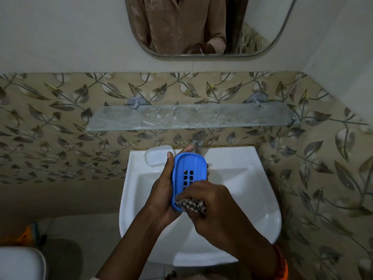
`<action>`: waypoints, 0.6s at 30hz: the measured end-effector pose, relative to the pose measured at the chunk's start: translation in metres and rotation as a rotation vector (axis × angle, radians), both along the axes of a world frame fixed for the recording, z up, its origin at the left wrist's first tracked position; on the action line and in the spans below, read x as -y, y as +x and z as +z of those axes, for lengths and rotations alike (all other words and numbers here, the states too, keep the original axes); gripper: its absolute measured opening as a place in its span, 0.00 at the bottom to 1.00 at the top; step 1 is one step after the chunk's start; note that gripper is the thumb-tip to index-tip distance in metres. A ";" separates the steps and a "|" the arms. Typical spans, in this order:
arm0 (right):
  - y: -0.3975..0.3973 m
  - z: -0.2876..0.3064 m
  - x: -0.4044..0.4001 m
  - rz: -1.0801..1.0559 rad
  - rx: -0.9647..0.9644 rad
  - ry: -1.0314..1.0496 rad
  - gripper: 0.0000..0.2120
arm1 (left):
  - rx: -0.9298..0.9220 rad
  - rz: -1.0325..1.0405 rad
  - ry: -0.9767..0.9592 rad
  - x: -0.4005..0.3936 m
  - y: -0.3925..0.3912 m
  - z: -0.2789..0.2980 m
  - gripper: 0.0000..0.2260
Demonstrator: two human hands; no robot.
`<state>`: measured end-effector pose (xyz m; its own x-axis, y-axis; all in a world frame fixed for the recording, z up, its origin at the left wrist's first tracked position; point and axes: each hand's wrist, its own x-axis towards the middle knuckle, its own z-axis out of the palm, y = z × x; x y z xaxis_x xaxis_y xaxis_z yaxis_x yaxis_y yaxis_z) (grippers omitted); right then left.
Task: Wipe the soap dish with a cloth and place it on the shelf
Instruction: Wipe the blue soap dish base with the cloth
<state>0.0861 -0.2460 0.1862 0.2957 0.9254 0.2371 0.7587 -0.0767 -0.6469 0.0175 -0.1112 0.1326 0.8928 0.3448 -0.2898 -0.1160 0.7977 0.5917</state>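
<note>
The dish (pixel 188 176) — a blue plastic oval with a block of drain slots in its floor — is held over the sink (pixel 232 190), tilted so its hollow faces the camera. The left hand (pixel 161 197) cups it from behind and the left edge, thumb lying along the rim and fingertips showing past the far end. The right hand (pixel 214 207) is closed on a bunched checked cloth (pixel 191 207), pressing it into the near end of the dish.

By its look the dish is light and stiff, a thin moulded shell that will not bend under rubbing. It may be wet and slick, though the frame does not show this. The raised rim and the long edges are the safe hold — a grip across the width, thumb on one side and fingers on the other. The slots can snag the cloth.

The cloth is soft and crumples to fit corners.

The glass shelf (pixel 191 117) hangs above the sink, streaked and bare; the dish should go down flat on it, gently. A white lid-like piece (pixel 159 156) rests on the sink's back left corner.
</note>
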 end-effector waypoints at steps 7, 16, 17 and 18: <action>0.011 0.003 0.008 0.002 0.249 -0.283 0.13 | -0.038 -0.010 0.023 0.005 -0.003 0.000 0.27; 0.002 0.002 0.001 -0.040 0.244 -0.124 0.13 | -0.089 -0.038 -0.068 0.011 0.001 0.000 0.32; 0.006 0.002 -0.004 -0.108 0.242 -0.081 0.13 | -0.076 -0.036 -0.048 0.012 0.003 -0.001 0.29; 0.010 0.004 -0.008 -0.170 0.245 -0.042 0.13 | -0.070 -0.029 -0.028 0.014 0.003 -0.003 0.28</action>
